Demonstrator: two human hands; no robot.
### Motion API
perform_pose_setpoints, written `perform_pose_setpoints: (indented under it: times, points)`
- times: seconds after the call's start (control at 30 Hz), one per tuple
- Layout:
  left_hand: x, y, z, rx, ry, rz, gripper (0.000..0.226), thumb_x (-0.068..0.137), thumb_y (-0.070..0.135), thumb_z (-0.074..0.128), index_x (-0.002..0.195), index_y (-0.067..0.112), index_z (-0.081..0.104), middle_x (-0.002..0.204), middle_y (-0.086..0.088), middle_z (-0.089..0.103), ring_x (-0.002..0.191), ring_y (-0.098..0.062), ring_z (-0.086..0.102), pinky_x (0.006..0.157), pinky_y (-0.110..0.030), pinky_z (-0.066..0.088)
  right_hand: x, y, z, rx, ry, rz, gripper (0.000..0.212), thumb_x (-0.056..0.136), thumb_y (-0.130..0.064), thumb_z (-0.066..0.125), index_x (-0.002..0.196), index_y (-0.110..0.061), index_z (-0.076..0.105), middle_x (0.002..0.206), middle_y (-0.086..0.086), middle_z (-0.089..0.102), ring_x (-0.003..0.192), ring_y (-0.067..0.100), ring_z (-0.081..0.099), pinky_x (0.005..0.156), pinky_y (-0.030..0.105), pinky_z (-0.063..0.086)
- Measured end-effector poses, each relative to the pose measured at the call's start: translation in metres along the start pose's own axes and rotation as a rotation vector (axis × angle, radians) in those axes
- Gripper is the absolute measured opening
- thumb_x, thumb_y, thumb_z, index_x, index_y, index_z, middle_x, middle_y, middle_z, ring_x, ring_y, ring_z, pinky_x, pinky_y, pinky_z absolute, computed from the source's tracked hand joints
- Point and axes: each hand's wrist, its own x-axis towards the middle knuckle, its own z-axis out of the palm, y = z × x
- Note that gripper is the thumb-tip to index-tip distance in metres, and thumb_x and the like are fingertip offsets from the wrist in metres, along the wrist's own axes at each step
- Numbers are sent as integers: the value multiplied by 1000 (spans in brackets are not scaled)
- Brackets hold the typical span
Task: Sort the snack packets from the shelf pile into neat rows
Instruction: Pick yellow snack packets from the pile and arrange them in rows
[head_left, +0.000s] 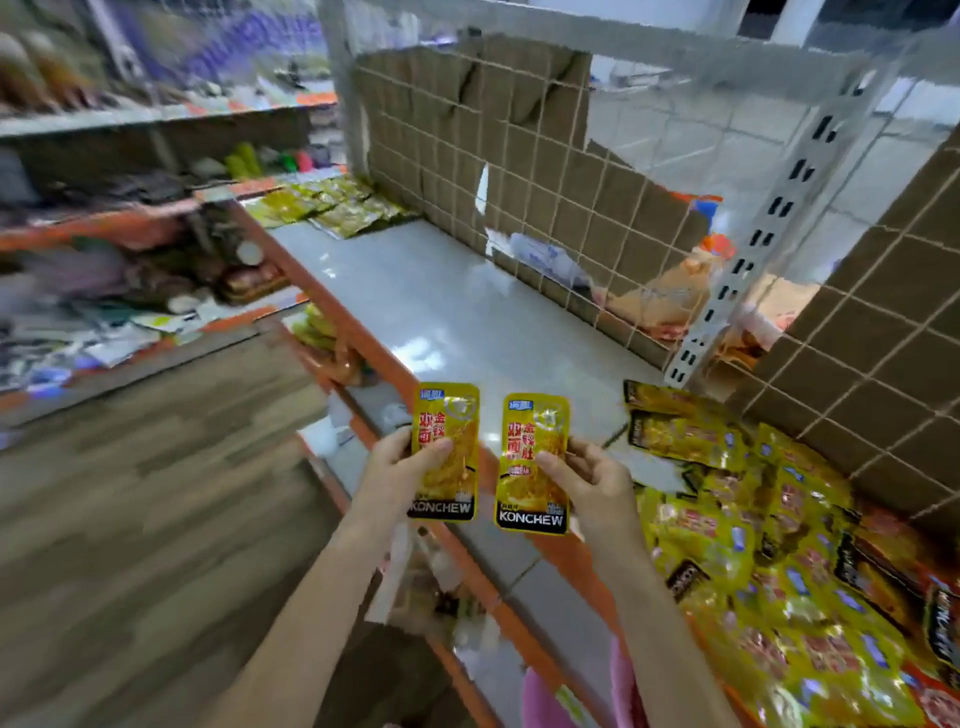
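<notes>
Left hand (402, 460): pinches upright yellow packet (445, 451).
Right hand (597, 480): pinches second packet (533, 462).
Pile (779, 561): four o'clock, on shelf (467, 306).

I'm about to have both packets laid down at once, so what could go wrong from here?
1. The left hand and right hand each pinch a yellow packet, left packet and right packet, over the shelf's orange front edge; a slip could drop one off the shelf.
2. The few sorted packets lie at the shelf's far end, a long reach.
3. The loose pile sits beside the right forearm; a swing could scatter it.
</notes>
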Motion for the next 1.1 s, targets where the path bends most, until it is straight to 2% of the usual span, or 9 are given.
perform_pose_setpoints:
  times: [0.07,0.13,0.2,0.27,0.5,0.7,0.87,0.97,1.1]
  points:
    - [-10,-5,-25,-8,110,-15,7,87,11,62,86,13,68,75,-1,73,69,-17,68,78,-40,52,3,8,26,11,-89,23,13,84,-1,64,95,-7,65,79,0,74,71,11,69,63,21,55]
    - [-19,-10,-50,-37,206,-44,5,87,14,63,86,15,68,79,-2,73,74,-22,69,81,-44,52,6,16,52,25,-183,56,13,85,0,64,96,-5,64,75,-1,74,68,9,69,59,20,53]
    - [-26,-14,-75,-69,300,-61,4,86,16,64,87,15,68,82,-4,74,79,-26,69,84,-45,52,9,22,77,9,-259,65,13,84,-2,66,94,-9,66,79,0,74,71,11,69,60,20,53]
    - [-30,-16,-98,-85,388,-64,5,87,17,64,88,14,68,79,-1,73,76,-23,69,82,-43,52,13,26,102,-16,-325,62,12,82,-3,68,92,-10,67,82,2,74,75,14,69,64,24,55]
    - [-19,-13,-178,-116,578,-52,7,89,18,63,91,12,65,83,-3,72,79,-21,68,80,-37,52,37,35,201,-23,-499,63,13,82,-3,68,95,-5,66,83,6,72,74,15,67,60,21,53]
    - [24,5,-261,-112,550,-37,7,90,21,61,93,15,65,81,1,73,77,-17,70,74,-34,53,69,39,292,6,-475,40,10,83,-2,67,91,-8,67,78,2,73,71,11,67,60,19,53]
    - [73,28,-336,-50,516,-10,10,90,16,60,97,9,63,87,-5,71,70,-11,68,63,-22,51,103,41,372,55,-370,47,9,82,1,67,84,-8,66,68,-1,71,61,8,65,54,16,51]
    - [101,38,-373,-44,495,-5,5,92,14,57,93,11,62,80,0,69,63,-6,67,56,-15,50,121,47,414,45,-326,48,8,81,-2,69,82,-10,66,73,3,70,66,13,64,58,19,54]
    - [139,44,-402,-43,450,-31,5,92,14,57,91,13,61,83,-3,69,71,-14,65,66,-24,51,147,52,448,28,-285,33,8,81,-4,70,84,-11,66,80,6,70,73,15,64,68,25,54]
